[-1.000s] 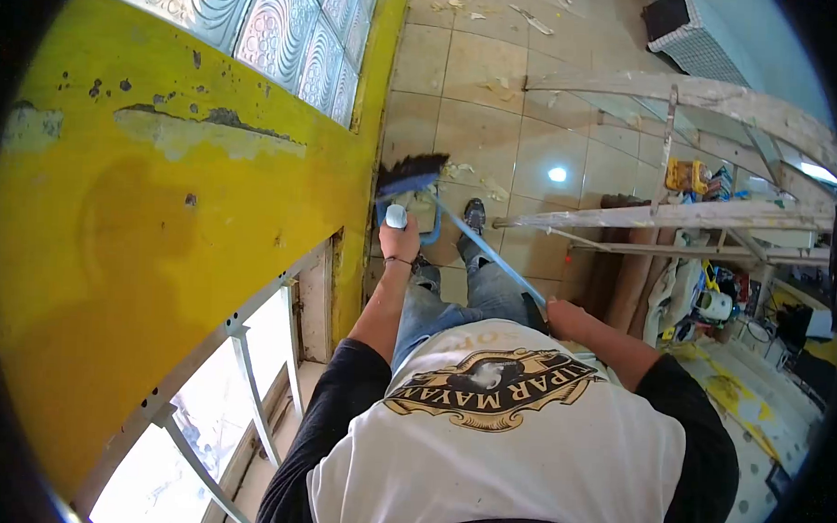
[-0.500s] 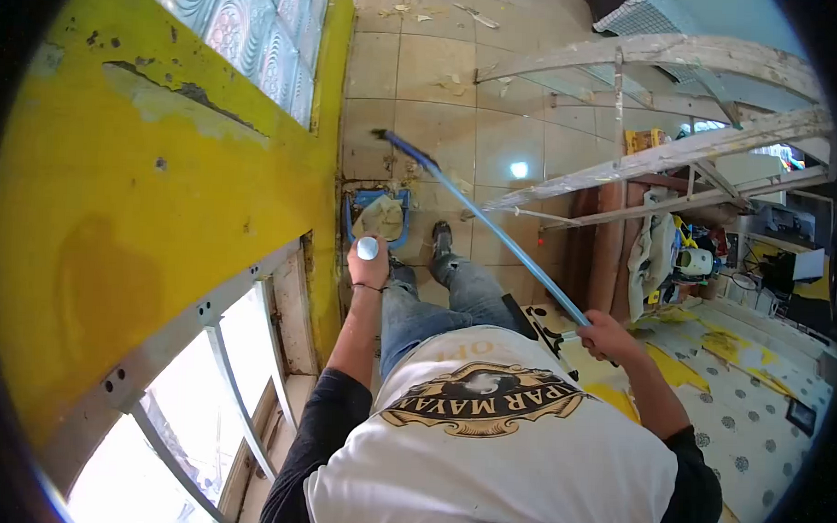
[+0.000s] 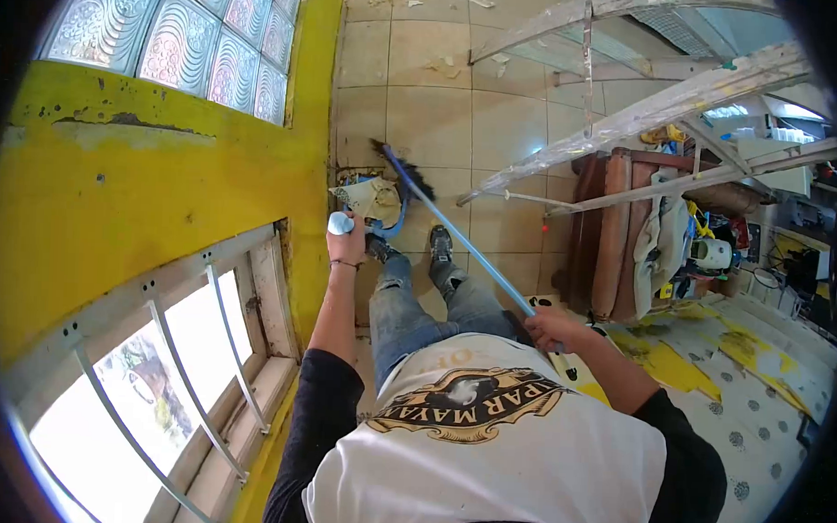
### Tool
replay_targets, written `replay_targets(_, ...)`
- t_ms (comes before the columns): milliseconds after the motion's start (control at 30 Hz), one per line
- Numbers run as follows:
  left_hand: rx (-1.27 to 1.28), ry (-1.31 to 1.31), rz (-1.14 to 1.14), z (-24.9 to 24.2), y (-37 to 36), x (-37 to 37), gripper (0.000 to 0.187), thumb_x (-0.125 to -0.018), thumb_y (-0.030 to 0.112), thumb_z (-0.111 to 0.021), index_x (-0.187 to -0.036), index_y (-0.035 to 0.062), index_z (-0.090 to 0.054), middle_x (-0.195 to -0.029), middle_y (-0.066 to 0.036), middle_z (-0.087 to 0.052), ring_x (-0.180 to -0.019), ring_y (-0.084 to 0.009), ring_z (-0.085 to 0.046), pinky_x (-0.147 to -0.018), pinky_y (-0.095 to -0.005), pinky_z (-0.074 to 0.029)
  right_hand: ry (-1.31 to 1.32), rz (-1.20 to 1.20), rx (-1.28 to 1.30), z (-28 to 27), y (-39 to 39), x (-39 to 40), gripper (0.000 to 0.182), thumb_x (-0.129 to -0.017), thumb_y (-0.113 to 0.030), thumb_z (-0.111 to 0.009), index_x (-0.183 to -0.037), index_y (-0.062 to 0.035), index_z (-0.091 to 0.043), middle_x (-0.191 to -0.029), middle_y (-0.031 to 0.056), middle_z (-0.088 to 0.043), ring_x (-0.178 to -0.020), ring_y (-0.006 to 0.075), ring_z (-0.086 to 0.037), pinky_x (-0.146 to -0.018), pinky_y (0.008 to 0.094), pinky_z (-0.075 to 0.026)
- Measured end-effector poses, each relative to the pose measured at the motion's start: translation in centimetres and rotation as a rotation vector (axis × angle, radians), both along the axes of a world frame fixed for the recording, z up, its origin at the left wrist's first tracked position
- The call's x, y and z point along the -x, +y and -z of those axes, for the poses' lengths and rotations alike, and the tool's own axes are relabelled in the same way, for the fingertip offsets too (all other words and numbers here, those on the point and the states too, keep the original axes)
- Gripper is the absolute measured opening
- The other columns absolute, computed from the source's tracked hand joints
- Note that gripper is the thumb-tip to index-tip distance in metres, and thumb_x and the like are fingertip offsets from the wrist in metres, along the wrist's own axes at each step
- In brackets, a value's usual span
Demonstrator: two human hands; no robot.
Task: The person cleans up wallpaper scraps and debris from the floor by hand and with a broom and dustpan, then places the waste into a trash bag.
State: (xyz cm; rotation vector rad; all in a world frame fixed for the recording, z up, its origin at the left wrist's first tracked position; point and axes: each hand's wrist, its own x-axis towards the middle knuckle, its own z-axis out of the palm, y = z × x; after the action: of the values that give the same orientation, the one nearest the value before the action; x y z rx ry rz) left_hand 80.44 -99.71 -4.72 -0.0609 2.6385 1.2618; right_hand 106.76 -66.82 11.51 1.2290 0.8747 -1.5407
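Observation:
My left hand [image 3: 344,248] is closed around the top of a dustpan's upright handle, whose pale blue end [image 3: 340,224] shows above my fist. Below it, by the wall, the blue dustpan [image 3: 398,226] holds pale flakes and pieces of debris [image 3: 376,197]. My right hand [image 3: 556,329] grips the upper part of a broom [image 3: 487,264] with a light blue stick. The broom's dark bristles [image 3: 419,180] are on the tiles right beside the dustpan, at its far right side. My shoes stand just behind the dustpan.
A yellow wall [image 3: 145,178] with peeling patches and a barred window [image 3: 166,373] runs along my left. A paint-spattered ladder [image 3: 646,94] stands at the right, before a brown sofa [image 3: 613,241]. Paint chips [image 3: 444,69] lie on the tiles ahead.
The broom head has swung down to the right, close against the dustpan, and my right hand has come in toward my body. The dustpan appears tilted differently. The view has shifted.

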Motion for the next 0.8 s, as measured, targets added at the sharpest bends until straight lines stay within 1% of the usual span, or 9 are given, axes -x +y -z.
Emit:
replay_targets(233,0.172,0.045,0.028,-2.8,-2.1,-3.4,0.015,-0.081,0.02,-0.06,-0.083,0.0053,-0.064,-0.075,-0.013,-0.063,-0.068,-0.0253,-0.061,-0.065,-0.035,-0.047,0.234,-0.142,-0.196,-3.6,3.5,1.5,0.008,-0.082,-0.01,-0.05,-0.079,-0.0082,-0.043,-0.056,-0.0009,-0.04,-0.04,0.0074,-0.036,-0.033,0.0253,-0.026)
replay_targets(300,0.094,0.007,-0.019,-2.2,-3.5,-5.4,0.015,-0.081,0.019,-0.06,-0.083,0.0053,-0.064,-0.075,-0.013,-0.063,-0.068,-0.0253,-0.061,-0.065,-0.0349,-0.047,0.513,-0.41,-0.46,-0.7,3.8,3.5,0.015,-0.084,-0.016,-0.052,-0.08,-0.0035,-0.047,-0.058,0.0055,-0.047,-0.043,0.0155,-0.047,-0.038,0.031,-0.037)
replay_targets(433,0.033,-0.069,-0.111,-1.7,-5.5,-9.0,0.015,-0.082,0.018,-0.059,-0.082,0.0032,-0.062,-0.072,-0.011,-0.061,-0.067,-0.0218,-0.059,-0.064,-0.0331,-0.047,0.549,-0.679,-0.773,7.0,2.3,12.5,0.029,-0.085,-0.016,-0.045,-0.104,0.004,-0.051,-0.075,0.0221,-0.059,-0.064,0.0335,-0.061,-0.058,0.0426,-0.048)
replay_targets(467,0.02,-0.114,-0.118,-1.1,-6.0,-9.4,0.017,-0.084,0.018,-0.06,-0.081,0.0015,-0.06,-0.068,-0.008,-0.059,-0.065,-0.0185,-0.057,-0.062,-0.0324,-0.045,0.914,-0.818,-1.099,12.4,2.5,13.4,0.025,-0.082,-0.015,-0.047,-0.097,0.0046,-0.052,-0.068,0.0201,-0.061,-0.049,0.0294,-0.059,-0.047,0.0413,-0.047)
replay_targets(567,0.021,-0.026,-0.125,-1.6,-6.2,-10.5,0.014,-0.082,0.017,-0.059,-0.081,0.0032,-0.061,-0.072,-0.011,-0.061,-0.069,-0.0208,-0.059,-0.066,-0.0322,-0.046,0.784,-0.931,-1.086,17.7,1.3,19.1,0.025,-0.079,-0.012,-0.048,-0.095,0.0064,-0.056,-0.073,0.0229,-0.063,-0.059,0.0337,-0.063,-0.055,0.0434,-0.05)
replay_targets(633,-0.015,0.021,-0.154,-1.4,-6.9,-11.0,0.012,-0.081,0.015,-0.059,-0.079,0.0035,-0.061,-0.071,-0.01,-0.06,-0.068,-0.021,-0.059,-0.065,-0.0316,-0.046,0.535,-1.214,-0.706,18.1,-0.7,19.8,0.02,-0.076,-0.011,-0.051,-0.079,0.0043,-0.064,-0.067,0.0185,-0.064,-0.06,0.0277,-0.065,-0.066,0.043,-0.052)
replay_targets(700,-0.059,0.023,-0.147,-0.9,-7.4,-11.2,0.01,-0.081,0.013,-0.059,-0.08,0.0035,-0.061,-0.072,-0.009,-0.06,-0.069,-0.02,-0.058,-0.065,-0.0308,-0.046,0.605,-1.384,-0.62,16.5,-2.7,15.3,0.016,-0.074,-0.008,-0.053,-0.074,0.001,-0.066,-0.056,0.013,-0.062,-0.059,0.0257,-0.065,-0.067,0.0424,-0.052)
replay_targets(767,-0.151,0.01,-0.148,-0.3,-7.5,-11.9,0.008,-0.081,0.01,-0.06,-0.081,0.0026,-0.058,-0.073,-0.008,-0.058,-0.069,-0.0186,-0.057,-0.065,-0.0296,-0.045,0.476,-1.374,-0.54,16.7,-3.6,9.1,0.02,-0.074,-0.008,-0.052,-0.085,0.0049,-0.061,-0.078,0.024,-0.064,-0.074,0.0342,-0.065,-0.063,0.041,-0.052)
replay_targets(800,-0.162,0.016,-0.158,-0.3,-7.2,-12.2,0.008,-0.081,0.01,-0.06,-0.081,0.0026,-0.058,-0.073,-0.008,-0.058,-0.069,-0.0186,-0.057,-0.065,-0.0296,-0.045,0.582,-1.165,-0.821,16.2,-4.1,4.7,0.022,-0.074,-0.009,-0.053,-0.089,0.0054,-0.061,-0.079,0.0232,-0.064,-0.073,0.0344,-0.065,-0.063,0.042,-0.052)
